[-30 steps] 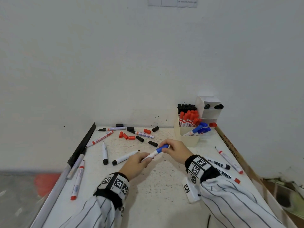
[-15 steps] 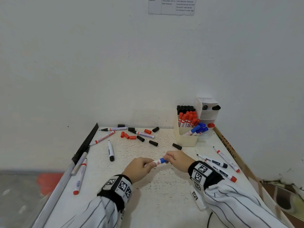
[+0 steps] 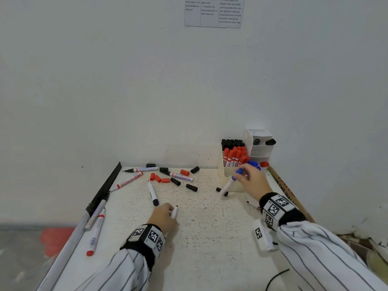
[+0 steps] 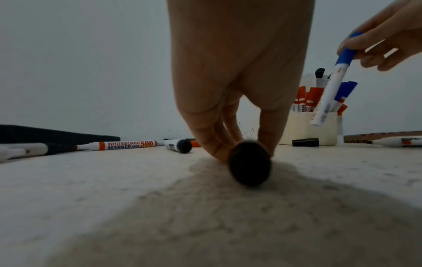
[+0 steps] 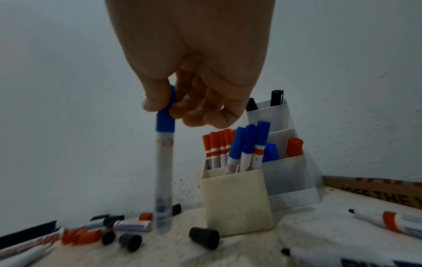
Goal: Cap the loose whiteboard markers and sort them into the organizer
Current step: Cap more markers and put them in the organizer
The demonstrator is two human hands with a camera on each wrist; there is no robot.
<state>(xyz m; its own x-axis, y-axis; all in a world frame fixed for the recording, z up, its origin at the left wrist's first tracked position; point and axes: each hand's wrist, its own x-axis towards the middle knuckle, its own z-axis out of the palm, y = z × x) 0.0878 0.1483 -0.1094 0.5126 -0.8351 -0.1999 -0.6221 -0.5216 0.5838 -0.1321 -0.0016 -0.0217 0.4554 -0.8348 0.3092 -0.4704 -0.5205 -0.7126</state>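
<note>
The blue marker (image 3: 232, 180) is hanging cap up from the right hand (image 3: 253, 181), just in front of the organizer (image 3: 231, 175) where other blue ones are standing. To do this well, the hand should be lifting it over the front wall, pointing it straight down, and letting go only once the bottom end is inside (a tilted marker could be knocking the others). The right fingers (image 5: 157, 101) are pinching the blue cap. The left hand (image 3: 164, 217) is down on the surface (image 3: 210, 238), its fingers (image 4: 205, 133) pinching an uncapped black marker (image 3: 174, 212).
</note>
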